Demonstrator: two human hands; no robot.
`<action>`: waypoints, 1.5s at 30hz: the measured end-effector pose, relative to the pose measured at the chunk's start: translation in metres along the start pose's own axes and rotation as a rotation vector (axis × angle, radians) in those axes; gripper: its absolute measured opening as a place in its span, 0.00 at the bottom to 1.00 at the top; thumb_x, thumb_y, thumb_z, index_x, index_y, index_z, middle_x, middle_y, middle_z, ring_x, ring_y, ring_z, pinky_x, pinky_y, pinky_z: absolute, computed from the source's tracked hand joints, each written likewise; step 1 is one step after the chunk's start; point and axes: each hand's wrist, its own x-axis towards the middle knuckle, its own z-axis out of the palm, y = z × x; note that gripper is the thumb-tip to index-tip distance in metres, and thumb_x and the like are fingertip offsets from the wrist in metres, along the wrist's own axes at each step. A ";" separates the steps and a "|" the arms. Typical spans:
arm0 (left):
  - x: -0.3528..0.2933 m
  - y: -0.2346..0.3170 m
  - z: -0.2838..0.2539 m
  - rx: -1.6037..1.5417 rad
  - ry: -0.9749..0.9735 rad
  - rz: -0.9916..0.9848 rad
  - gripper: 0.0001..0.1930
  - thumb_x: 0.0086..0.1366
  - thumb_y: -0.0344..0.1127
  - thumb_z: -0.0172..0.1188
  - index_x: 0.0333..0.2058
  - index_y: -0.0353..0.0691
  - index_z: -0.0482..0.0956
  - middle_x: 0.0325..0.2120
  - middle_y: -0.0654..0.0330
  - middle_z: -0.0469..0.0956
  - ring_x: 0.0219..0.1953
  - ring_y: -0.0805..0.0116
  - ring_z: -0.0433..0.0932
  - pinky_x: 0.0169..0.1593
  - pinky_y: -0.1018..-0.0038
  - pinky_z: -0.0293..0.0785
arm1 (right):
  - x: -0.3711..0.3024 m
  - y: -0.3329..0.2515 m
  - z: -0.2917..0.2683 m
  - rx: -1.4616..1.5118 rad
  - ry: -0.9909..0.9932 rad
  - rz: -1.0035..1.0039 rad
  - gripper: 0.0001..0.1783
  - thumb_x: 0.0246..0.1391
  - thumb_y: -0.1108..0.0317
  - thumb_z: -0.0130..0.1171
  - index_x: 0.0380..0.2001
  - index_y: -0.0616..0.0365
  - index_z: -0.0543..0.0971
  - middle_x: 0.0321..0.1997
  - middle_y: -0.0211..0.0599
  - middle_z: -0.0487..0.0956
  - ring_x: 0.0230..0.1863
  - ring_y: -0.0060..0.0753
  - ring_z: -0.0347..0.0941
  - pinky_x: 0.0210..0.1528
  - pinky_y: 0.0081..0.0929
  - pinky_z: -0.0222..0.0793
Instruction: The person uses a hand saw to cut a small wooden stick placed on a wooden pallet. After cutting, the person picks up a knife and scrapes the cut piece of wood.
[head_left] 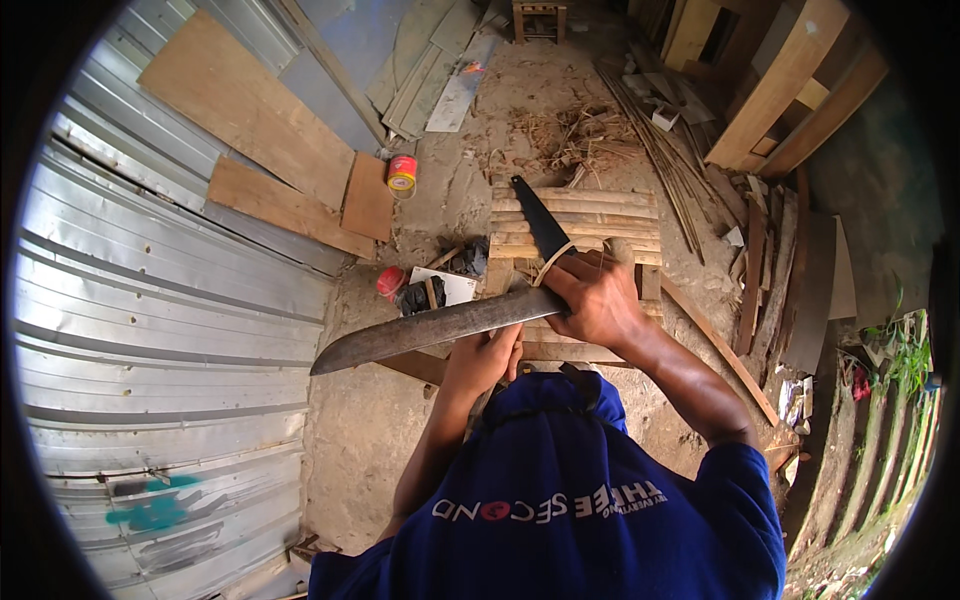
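My right hand (600,295) is closed round the handle of a machete, whose rounded handle end shows above the fingers. The long, dark, worn machete blade (430,333) reaches out to the left. My left hand (484,358) is just under the blade's middle, its fingers drawn together; what they hold, if anything, is hidden. Just beyond my right hand, a handsaw with a black tapered blade (541,218) points away from me, its pale handle partly covered by the hand. Both hands are over a low bench topped with bamboo slats (590,203).
A corrugated metal wall (170,330) runs along the left, with plywood boards (260,110) leaning on it. A red and yellow can (401,173) and a red tub (391,283) stand on the floor. Shavings (585,135), bamboo strips (655,150) and stacked timber (775,260) lie ahead and right.
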 end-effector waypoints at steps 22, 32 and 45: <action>0.038 -0.017 -0.054 0.064 0.136 -0.055 0.25 0.70 0.54 0.51 0.22 0.38 0.68 0.13 0.68 0.63 0.12 0.80 0.63 0.15 0.79 0.63 | -0.096 0.107 0.091 0.053 -0.097 0.971 0.25 0.50 0.43 0.64 0.29 0.58 0.80 0.24 0.46 0.81 0.30 0.52 0.80 0.33 0.42 0.73; 0.040 -0.073 -0.047 0.149 0.122 -0.086 0.22 0.72 0.47 0.49 0.24 0.36 0.69 0.13 0.68 0.64 0.12 0.80 0.64 0.14 0.79 0.62 | -0.141 0.229 0.148 -0.330 -0.108 0.909 0.30 0.51 0.57 0.65 0.50 0.62 0.65 0.39 0.53 0.78 0.39 0.54 0.79 0.38 0.43 0.77; 0.031 -0.099 -0.007 0.155 0.286 -0.180 0.23 0.71 0.50 0.50 0.24 0.37 0.70 0.10 0.68 0.63 0.10 0.79 0.63 0.15 0.78 0.59 | -0.169 0.165 0.185 0.055 -0.258 0.452 0.40 0.48 0.33 0.58 0.53 0.56 0.74 0.55 0.42 0.71 0.60 0.48 0.63 0.62 0.49 0.55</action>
